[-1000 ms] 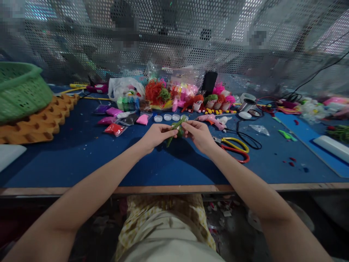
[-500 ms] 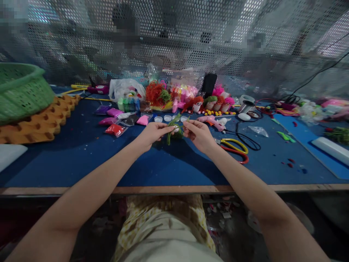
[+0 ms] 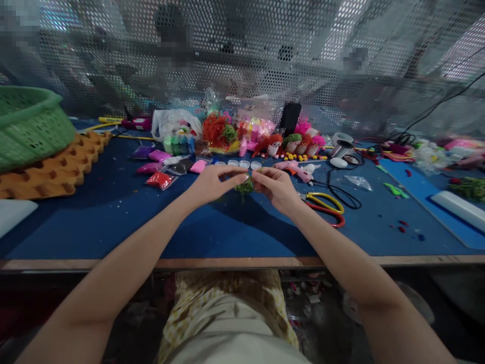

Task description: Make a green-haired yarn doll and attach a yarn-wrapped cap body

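In the middle of the blue table, my left hand point(image 3: 215, 183) and my right hand point(image 3: 276, 186) meet fingertip to fingertip. Both are closed in a pinch on green yarn point(image 3: 244, 187), whose strands show between and just below the fingers. The fingertips hide most of what they grip. Just beyond them lie several small round clear lids point(image 3: 244, 165). A pink glue gun point(image 3: 299, 172) rests beyond my right hand, and a tool with yellow and red handles point(image 3: 333, 205) lies beside my right wrist.
Yarn-haired dolls point(image 3: 273, 146), orange yarn point(image 3: 216, 132) and bagged pieces line the back. Coloured packets point(image 3: 162, 180) lie at left, near a green basket point(image 3: 34, 126) on an orange egg tray point(image 3: 56, 174). A black cable point(image 3: 341, 189) curls at right, before a blue board point(image 3: 424, 202).
My hands have drawn closer together at the fingertips. The long green strands and white bit that stuck out between them are now mostly hidden, and more of the lids shows.
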Demonstrator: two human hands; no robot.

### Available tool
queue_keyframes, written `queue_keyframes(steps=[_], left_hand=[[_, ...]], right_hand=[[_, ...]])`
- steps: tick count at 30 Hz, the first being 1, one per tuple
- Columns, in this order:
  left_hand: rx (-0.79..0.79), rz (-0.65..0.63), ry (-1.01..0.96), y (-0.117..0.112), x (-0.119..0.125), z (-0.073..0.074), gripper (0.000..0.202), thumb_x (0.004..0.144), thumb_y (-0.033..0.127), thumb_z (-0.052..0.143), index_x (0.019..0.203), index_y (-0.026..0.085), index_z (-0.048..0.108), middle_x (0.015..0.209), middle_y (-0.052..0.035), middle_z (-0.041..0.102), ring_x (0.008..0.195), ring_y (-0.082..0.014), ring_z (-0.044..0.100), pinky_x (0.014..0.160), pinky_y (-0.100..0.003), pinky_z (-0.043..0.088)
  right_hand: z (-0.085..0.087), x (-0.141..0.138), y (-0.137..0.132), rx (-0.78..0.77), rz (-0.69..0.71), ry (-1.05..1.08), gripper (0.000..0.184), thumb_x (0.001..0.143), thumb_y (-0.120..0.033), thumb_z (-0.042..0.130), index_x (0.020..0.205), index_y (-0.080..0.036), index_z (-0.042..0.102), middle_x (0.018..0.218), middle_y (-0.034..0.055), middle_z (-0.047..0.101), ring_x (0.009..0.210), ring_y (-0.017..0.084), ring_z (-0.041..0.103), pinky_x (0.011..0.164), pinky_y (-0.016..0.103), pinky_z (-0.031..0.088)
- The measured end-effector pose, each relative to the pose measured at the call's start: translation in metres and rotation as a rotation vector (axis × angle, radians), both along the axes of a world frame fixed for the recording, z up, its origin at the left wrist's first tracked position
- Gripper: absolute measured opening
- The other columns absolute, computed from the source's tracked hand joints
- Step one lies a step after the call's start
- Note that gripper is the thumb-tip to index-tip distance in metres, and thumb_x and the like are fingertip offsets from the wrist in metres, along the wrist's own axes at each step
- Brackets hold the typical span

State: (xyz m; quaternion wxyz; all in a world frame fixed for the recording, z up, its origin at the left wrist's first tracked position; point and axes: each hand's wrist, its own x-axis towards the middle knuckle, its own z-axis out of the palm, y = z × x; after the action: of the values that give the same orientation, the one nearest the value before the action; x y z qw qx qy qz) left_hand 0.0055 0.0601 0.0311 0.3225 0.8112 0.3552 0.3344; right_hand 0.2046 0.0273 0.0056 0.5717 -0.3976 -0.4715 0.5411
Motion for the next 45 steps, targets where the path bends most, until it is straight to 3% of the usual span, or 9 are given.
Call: queue_keyframes(steps=[2, 5, 10, 15, 20, 25, 38, 42, 45], left_hand=[[-0.125, -0.019, -0.056, -0.004, 0.006, -0.004, 0.041, 0.079, 0.049, 0.078, 0.108, 0.019, 0.082, 0.098, -0.0084, 0.081, 0.087, -0.0236, 0.07, 0.078, -0.033, 0.051], [-0.256, 0.035, -0.136, -0.004, 0.009, -0.011, 0.026, 0.074, 0.039, 0.082, 0.09, 0.018, 0.084, 0.09, -0.0076, 0.082, 0.082, -0.0218, 0.07, 0.077, -0.033, 0.052], [-0.343, 0.046, -0.19, -0.001, 0.008, -0.011, 0.022, 0.073, 0.036, 0.083, 0.085, 0.018, 0.084, 0.086, -0.0075, 0.081, 0.08, -0.0195, 0.07, 0.08, -0.033, 0.053], [-0.408, 0.066, -0.26, 0.004, 0.006, -0.012, 0.031, 0.067, 0.045, 0.087, 0.079, 0.017, 0.083, 0.084, -0.0086, 0.08, 0.082, -0.0199, 0.069, 0.08, -0.033, 0.053], [-0.428, 0.135, -0.35, 0.008, 0.007, -0.02, 0.043, 0.067, 0.055, 0.085, 0.083, 0.016, 0.082, 0.084, -0.0079, 0.078, 0.073, -0.015, 0.06, 0.071, -0.03, 0.047], [-0.419, 0.154, -0.39, 0.005, 0.011, -0.021, 0.039, 0.066, 0.052, 0.086, 0.081, 0.017, 0.08, 0.085, -0.0062, 0.077, 0.075, -0.0148, 0.059, 0.071, -0.029, 0.045], [-0.442, 0.15, -0.443, 0.003, 0.012, -0.017, 0.043, 0.063, 0.056, 0.088, 0.074, 0.016, 0.076, 0.068, -0.0021, 0.067, 0.068, -0.0135, 0.053, 0.064, -0.028, 0.041], [-0.435, 0.135, -0.413, 0.005, 0.01, -0.017, 0.041, 0.065, 0.055, 0.088, 0.074, 0.016, 0.077, 0.071, -0.003, 0.071, 0.067, -0.0129, 0.055, 0.067, -0.028, 0.043], [-0.413, 0.115, -0.385, 0.005, 0.009, -0.019, 0.042, 0.062, 0.054, 0.09, 0.078, 0.016, 0.08, 0.078, -0.0055, 0.076, 0.075, -0.0165, 0.062, 0.075, -0.03, 0.048]], right_hand=[[0.001, -0.001, -0.001, 0.003, -0.005, -0.008, 0.04, 0.056, -0.051, 0.092, 0.075, -0.022, 0.072, 0.057, -0.0045, 0.057, 0.055, 0.01, 0.05, 0.055, 0.028, 0.041], [0.002, -0.003, -0.002, 0.011, -0.015, -0.011, 0.041, 0.055, -0.051, 0.092, 0.075, -0.022, 0.072, 0.061, -0.0042, 0.06, 0.055, 0.009, 0.05, 0.056, 0.029, 0.042], [0.001, -0.002, -0.002, 0.038, -0.066, -0.005, 0.038, 0.057, -0.049, 0.091, 0.075, -0.022, 0.072, 0.063, -0.0039, 0.062, 0.057, 0.009, 0.052, 0.059, 0.029, 0.044], [0.001, -0.001, -0.002, 0.048, -0.131, -0.006, 0.034, 0.059, -0.045, 0.09, 0.077, -0.022, 0.073, 0.064, -0.0039, 0.063, 0.058, 0.01, 0.053, 0.062, 0.03, 0.045], [0.0, -0.004, -0.005, -0.041, -0.068, -0.047, 0.034, 0.054, -0.042, 0.092, 0.072, -0.019, 0.075, 0.063, -0.0014, 0.065, 0.056, 0.009, 0.052, 0.057, 0.029, 0.044], [-0.005, -0.006, -0.008, -0.136, 0.021, -0.08, 0.034, 0.053, -0.043, 0.091, 0.066, -0.017, 0.073, 0.059, 0.0, 0.063, 0.053, 0.01, 0.053, 0.053, 0.027, 0.042], [-0.007, -0.006, -0.009, -0.118, 0.051, -0.158, 0.031, 0.059, -0.043, 0.087, 0.066, -0.017, 0.072, 0.065, 0.0016, 0.066, 0.053, 0.009, 0.053, 0.054, 0.028, 0.043], [-0.004, -0.003, -0.01, -0.044, -0.015, -0.217, 0.033, 0.065, -0.049, 0.086, 0.066, -0.018, 0.074, 0.066, 0.0021, 0.067, 0.059, 0.011, 0.054, 0.058, 0.029, 0.043], [-0.001, 0.0, -0.009, 0.054, -0.125, -0.232, 0.036, 0.076, -0.059, 0.077, 0.079, -0.023, 0.079, 0.086, 0.0028, 0.075, 0.081, 0.015, 0.063, 0.076, 0.031, 0.049]])
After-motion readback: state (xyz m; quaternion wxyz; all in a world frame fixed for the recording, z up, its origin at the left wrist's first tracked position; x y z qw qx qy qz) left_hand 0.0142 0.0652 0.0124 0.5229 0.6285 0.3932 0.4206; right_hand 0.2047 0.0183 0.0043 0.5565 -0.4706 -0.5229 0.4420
